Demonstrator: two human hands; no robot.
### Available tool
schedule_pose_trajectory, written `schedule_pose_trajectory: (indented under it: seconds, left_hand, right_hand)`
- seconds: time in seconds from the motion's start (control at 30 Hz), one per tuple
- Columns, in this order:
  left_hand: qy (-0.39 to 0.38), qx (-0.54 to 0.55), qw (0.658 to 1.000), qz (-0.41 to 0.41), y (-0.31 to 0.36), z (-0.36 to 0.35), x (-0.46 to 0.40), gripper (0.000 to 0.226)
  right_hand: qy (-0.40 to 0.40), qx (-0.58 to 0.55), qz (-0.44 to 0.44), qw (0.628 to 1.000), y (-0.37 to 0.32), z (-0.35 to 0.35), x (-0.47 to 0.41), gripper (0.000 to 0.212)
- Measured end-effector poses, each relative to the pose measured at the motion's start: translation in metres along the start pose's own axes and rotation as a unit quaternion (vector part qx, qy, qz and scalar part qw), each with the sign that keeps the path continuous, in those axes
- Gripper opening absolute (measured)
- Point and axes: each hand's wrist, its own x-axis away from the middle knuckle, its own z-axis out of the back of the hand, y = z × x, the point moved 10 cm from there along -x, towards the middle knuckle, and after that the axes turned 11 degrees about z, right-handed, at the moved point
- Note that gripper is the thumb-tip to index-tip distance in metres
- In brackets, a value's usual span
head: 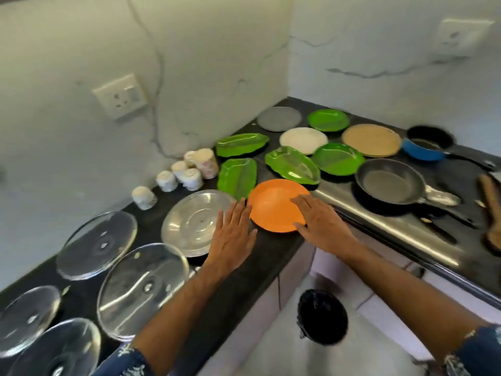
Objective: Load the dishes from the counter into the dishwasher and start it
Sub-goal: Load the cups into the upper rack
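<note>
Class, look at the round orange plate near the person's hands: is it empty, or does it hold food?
Empty. The round orange plate shows a bare, even orange surface; only the right hand overlaps its near edge, hiding a small part.

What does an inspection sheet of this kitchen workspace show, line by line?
Surface: dark L-shaped counter, crowded with dishes.
Job's things: orange plate at the counter's front edge; steel plate beside it; green plates, pans, glass lids.
Clutter: white cups by the wall; wooden tool at far right.
Hands: left hand open beside the orange plate; right hand open on its rim.
Cables: nothing seen.
Surroundings: marble walls, two sockets, black bin on the floor.
</note>
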Motion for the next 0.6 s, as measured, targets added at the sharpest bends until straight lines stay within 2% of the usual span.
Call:
schedule_pose_trajectory:
  seconds: [0.2,0.3,0.43,0.53,0.6]
  left_hand:
    - [0.024,0.022,0.993,0.110,-0.110,0.021,-0.024,0.062]
    - [0.014,0.027,0.988,0.154,-0.152,0.023,-0.042,0.058]
    - [-0.018,0.028,0.978,0.204,-0.196,0.014,-0.080,0.057]
    - [-0.049,0.041,0.969,0.237,-0.216,0.003,-0.113,0.056]
    - [-0.056,0.057,0.963,0.256,-0.224,-0.001,-0.132,0.056]
  right_hand:
    - [-0.029,-0.032,0.116,0.992,-0.068,-0.024,-0.139,0.048]
    - [-0.041,-0.039,0.163,0.985,-0.091,-0.038,-0.207,0.050]
    - [-0.028,-0.044,0.169,0.984,-0.094,-0.056,-0.300,0.057]
    - [-0.005,-0.025,0.140,0.990,-0.078,-0.063,-0.356,0.065]
    - [-0.031,-0.030,0.138,0.990,-0.068,-0.080,-0.391,0.079]
